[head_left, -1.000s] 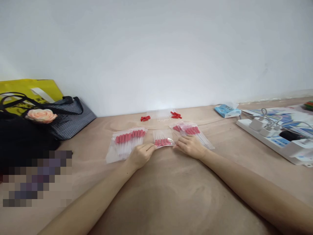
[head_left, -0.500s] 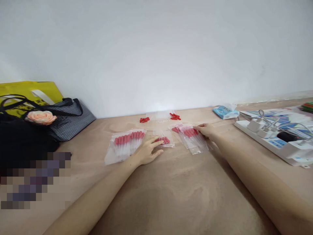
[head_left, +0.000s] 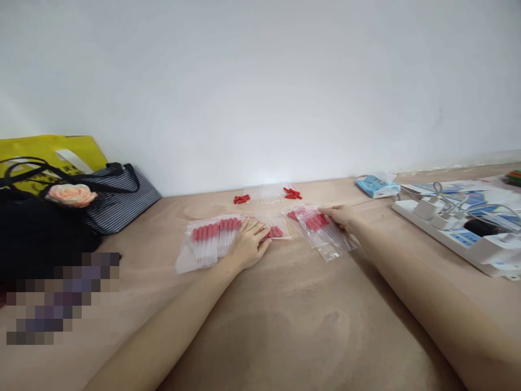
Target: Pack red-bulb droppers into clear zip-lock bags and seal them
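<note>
My left hand lies flat, fingers extended, across the right edge of the left zip bags and part of the middle zip bag. Those left zip bags contain droppers with red bulbs and clear stems. More red bulbs show in the middle bag beside my fingertips. My right hand pinches the upper right edge of a zip bag of red-bulbed droppers. That bag overlaps another, whose red bulbs stick out at its left. My right thumb is mostly hidden.
Loose red bulbs lie in a left pile and a right pile near the wall, with clear stems between. A power strip and a blue tissue pack stand right. A striped bag and yellow bag stand left.
My left hand has shifted left and its fingers have flattened over the bags' edge. My right hand has moved slightly left, and the lower end of its bag sits a little lower.
</note>
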{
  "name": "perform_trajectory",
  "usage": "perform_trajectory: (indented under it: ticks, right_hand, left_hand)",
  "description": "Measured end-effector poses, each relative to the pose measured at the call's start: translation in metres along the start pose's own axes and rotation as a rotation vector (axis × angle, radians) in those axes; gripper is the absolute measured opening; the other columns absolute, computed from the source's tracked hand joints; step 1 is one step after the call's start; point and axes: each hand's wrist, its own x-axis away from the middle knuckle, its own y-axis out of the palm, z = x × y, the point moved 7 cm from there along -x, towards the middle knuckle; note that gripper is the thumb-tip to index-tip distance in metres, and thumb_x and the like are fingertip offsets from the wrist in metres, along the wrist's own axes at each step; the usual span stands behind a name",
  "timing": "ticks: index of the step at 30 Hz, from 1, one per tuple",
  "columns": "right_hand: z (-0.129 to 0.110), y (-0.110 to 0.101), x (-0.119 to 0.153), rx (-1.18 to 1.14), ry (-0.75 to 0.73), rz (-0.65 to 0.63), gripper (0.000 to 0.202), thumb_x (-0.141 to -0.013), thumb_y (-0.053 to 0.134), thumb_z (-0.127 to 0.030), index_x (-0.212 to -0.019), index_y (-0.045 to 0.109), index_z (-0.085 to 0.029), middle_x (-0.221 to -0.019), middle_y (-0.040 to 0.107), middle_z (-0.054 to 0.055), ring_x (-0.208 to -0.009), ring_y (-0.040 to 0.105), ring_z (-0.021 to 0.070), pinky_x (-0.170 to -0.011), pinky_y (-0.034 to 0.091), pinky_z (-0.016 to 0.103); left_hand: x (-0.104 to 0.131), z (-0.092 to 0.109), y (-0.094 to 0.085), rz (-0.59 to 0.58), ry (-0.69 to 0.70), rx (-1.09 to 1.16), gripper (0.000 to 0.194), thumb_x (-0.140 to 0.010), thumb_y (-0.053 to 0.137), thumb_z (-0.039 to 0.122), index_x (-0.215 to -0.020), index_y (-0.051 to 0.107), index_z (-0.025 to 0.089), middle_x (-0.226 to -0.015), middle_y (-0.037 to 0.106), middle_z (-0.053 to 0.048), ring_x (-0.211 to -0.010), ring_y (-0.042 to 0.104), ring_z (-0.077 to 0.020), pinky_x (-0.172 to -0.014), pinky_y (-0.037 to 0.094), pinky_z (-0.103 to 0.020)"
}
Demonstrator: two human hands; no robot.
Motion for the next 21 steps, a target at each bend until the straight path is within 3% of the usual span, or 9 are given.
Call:
perform_trajectory:
  ticks: [5, 12, 17, 21]
  right_hand:
    - [-0.006, 0.009, 0.005, -0.056, 0.055, 0.016, 0.018, -0.063, 0.067, -0.026, -0.059, 0.057, -0.013, -0.038, 0.046, -0.004, -0.035, 0.037, 0.0059, -0.035, 0.026, 0.02]
    - [-0.008, 0.0, 0.008, -0.104, 0.06, 0.052, 0.017, -0.07, 0.062, -0.019, -0.061, 0.048, -0.016, -0.034, 0.038, -0.008, -0.031, 0.031, 0.0046, -0.033, 0.021, 0.018]
    - [-0.024, -0.014, 0.016, -0.103, -0.019, -0.057, 0.021, -0.078, 0.055, -0.021, -0.06, 0.046, -0.016, -0.034, 0.037, -0.008, -0.029, 0.03, 0.0035, -0.033, 0.018, 0.017]
    - [-0.055, -0.019, 0.035, -0.068, -0.215, -0.207, 0.02, -0.082, 0.051, -0.025, -0.066, 0.045, -0.017, -0.042, 0.049, -0.005, -0.032, 0.042, 0.0052, -0.034, 0.026, 0.016]
  left_hand:
    - [0.001, 0.001, 0.0, 0.022, 0.029, 0.015, 0.026, -0.084, 0.047, 0.026, -0.101, 0.063, 0.013, -0.105, 0.062, -0.012, -0.105, 0.051, -0.0256, -0.096, 0.035, -0.05]
    - [0.001, 0.002, -0.002, 0.022, 0.046, 0.058, 0.024, -0.084, 0.047, 0.024, -0.099, 0.064, 0.014, -0.102, 0.063, -0.011, -0.1, 0.055, -0.0239, -0.092, 0.04, -0.046]
    - [-0.001, 0.003, -0.001, -0.001, 0.036, 0.1, 0.026, -0.085, 0.045, 0.022, -0.105, 0.06, 0.016, -0.105, 0.063, -0.008, -0.093, 0.06, -0.0193, -0.08, 0.051, -0.034]
    - [-0.001, 0.001, -0.001, -0.004, 0.011, 0.111, 0.025, -0.084, 0.044, 0.019, -0.103, 0.06, 0.016, -0.104, 0.064, -0.007, -0.091, 0.061, -0.0201, -0.077, 0.052, -0.034]
